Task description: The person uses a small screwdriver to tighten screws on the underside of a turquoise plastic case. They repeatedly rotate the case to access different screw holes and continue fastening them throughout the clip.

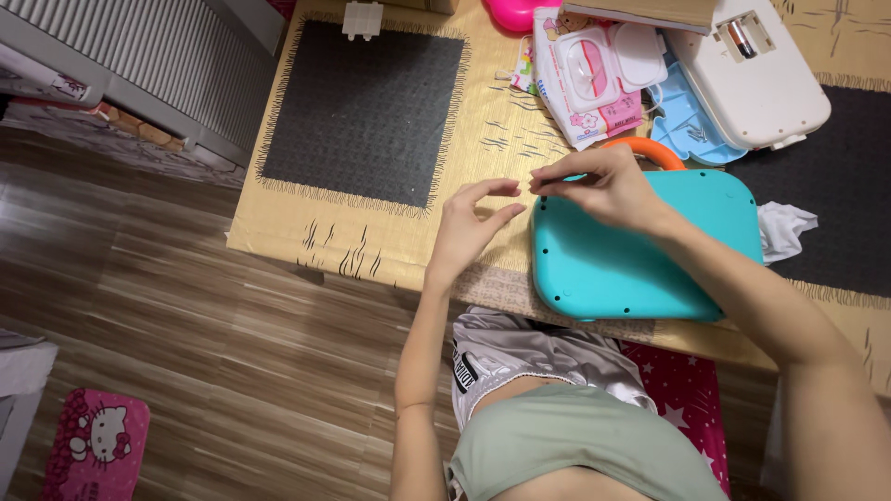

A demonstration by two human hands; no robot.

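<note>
A turquoise plastic case [640,255] with an orange handle [650,150] lies flat on the low table [278,232], back side up, with small screw holes along its edge. My right hand [603,186] hovers over the case's upper left corner, fingertips pinched together; whatever is between them is too small to see. My left hand [469,227] is just left of the case, fingers apart and curved, holding nothing, thumb and forefinger pointing toward the right hand.
A dark square mat [362,107] covers the table's left part. Behind the case are a wet-wipes pack [589,79], a white device with a battery bay [752,79], a blue lid [682,125], and a crumpled tissue [784,227]. Wooden floor lies to the left.
</note>
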